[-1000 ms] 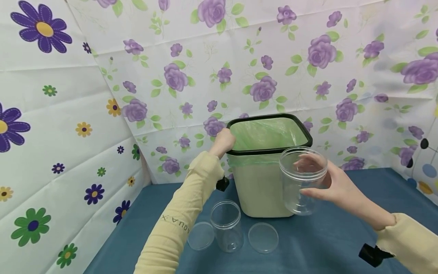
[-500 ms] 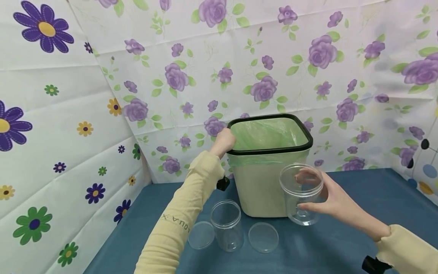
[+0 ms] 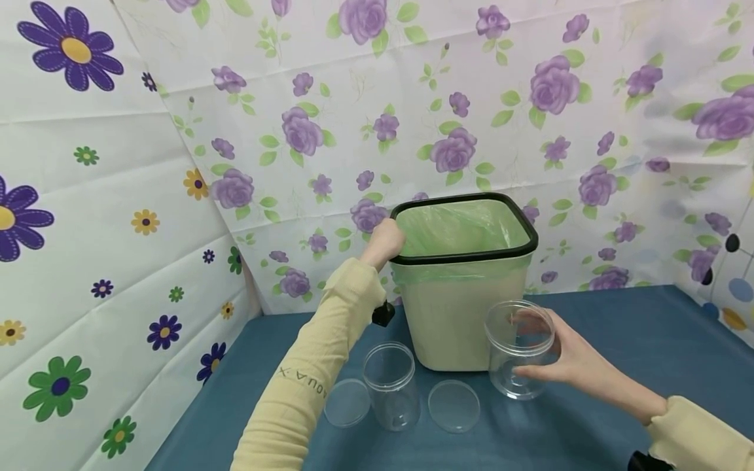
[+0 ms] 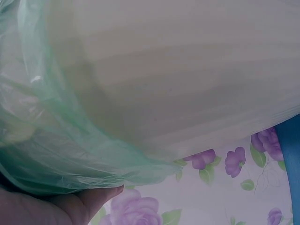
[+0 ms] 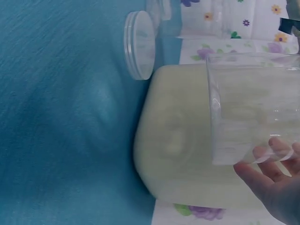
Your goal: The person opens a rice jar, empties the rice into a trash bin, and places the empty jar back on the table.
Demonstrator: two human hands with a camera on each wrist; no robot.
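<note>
A pale trash bin (image 3: 450, 320) with a black rim stands at the back of the table, lined with a green plastic bag (image 3: 459, 229). My left hand (image 3: 385, 241) grips the rim at its left side; the left wrist view shows the thumb (image 4: 101, 199) against the outside of the bag. To the right of the bin, my right hand (image 3: 550, 356) holds a clear plastic jar (image 3: 506, 333), upright and lidless. In the right wrist view this jar (image 5: 253, 103) hangs a little above the table, fingers and thumb around its side.
A second clear jar (image 3: 391, 392) stands open in front of the bin. Clear round lids lie on either side of it, a left lid (image 3: 347, 403) and a right lid (image 3: 454, 407). Flowered sheets (image 3: 330, 85) hang behind and beside the blue tablecloth (image 3: 624, 340).
My right hand has lowered the jar from beside the bin's rim toward the table. The left hand keeps its grip on the rim, and the bin stays in place.
</note>
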